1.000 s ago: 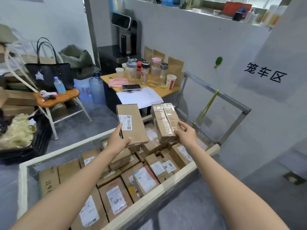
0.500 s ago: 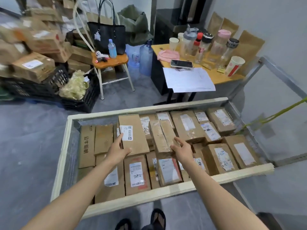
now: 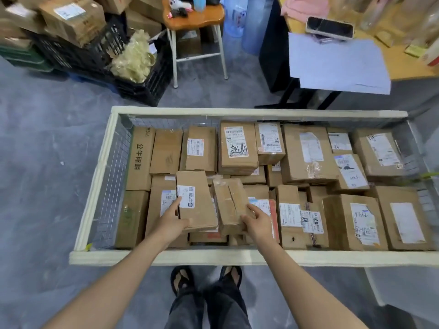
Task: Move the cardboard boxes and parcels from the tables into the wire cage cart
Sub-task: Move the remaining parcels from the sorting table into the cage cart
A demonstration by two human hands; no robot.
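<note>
The wire cage cart (image 3: 171,256) lies below me, its cream rim framing several layers of cardboard boxes and parcels. My left hand (image 3: 171,220) grips the near end of a flat brown box with a white label (image 3: 198,200), held low over the packed parcels. My right hand (image 3: 257,222) grips the near end of a tape-wrapped brown parcel (image 3: 229,205) right beside it. Both items sit just above or on the boxes in the cart's left-middle; I cannot tell if they touch.
Beyond the cart stand a wooden stool (image 3: 194,17), a black crate (image 3: 142,74) with pale stuffing, stacked boxes (image 3: 71,20) at far left, and a yellow table (image 3: 403,65) with papers and a phone (image 3: 330,28). My feet in sandals (image 3: 205,279) are at the cart's near rim.
Both hands have lowered the two parcels from chest height down into the cart. My view has tilted down from the wall and table onto the cart.
</note>
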